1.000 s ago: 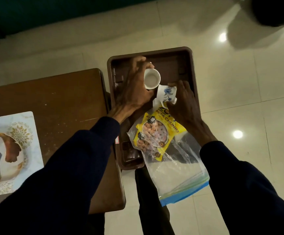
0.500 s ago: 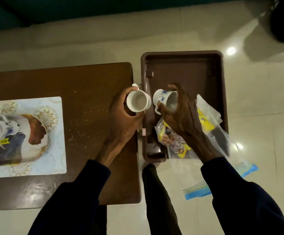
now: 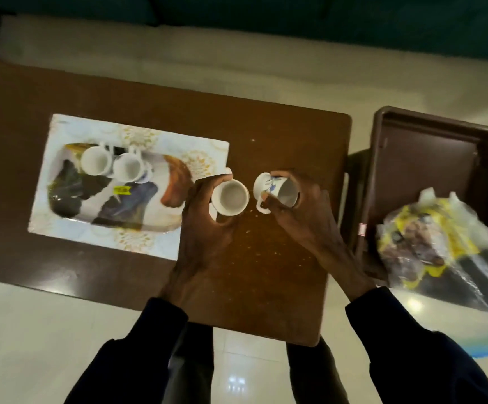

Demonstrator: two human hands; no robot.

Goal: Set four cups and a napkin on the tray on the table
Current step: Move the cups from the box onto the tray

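Gripping a plain white cup [image 3: 230, 196], the left hand [image 3: 199, 228] wraps its fingers [image 3: 216, 180] round it above the desk [image 3: 280, 141], just right of the patterned tray [image 3: 138, 132], where a first cup [image 3: 95, 160] and a second cup [image 3: 128, 167] stand side by side. Alongside, the right hand [image 3: 307, 223] clutches a tilted blue-flowered cup [image 3: 277, 191]. Past the desk's right end, a brown bin [image 3: 429, 158] carries a snack bag [image 3: 429, 246].

Glossy pale tiled floor [image 3: 62, 330] with lamp glare under a brown wooden table [image 3: 266, 272]

I take this for a home sitting room: a low wooden tabletop [image 3: 266, 272] stands on glossy pale floor tiles [image 3: 47, 330], carrying a printed serving tray [image 3: 68, 126] of white teacups [image 3: 95, 160], with bagged snacks [image 3: 429, 240] alongside.
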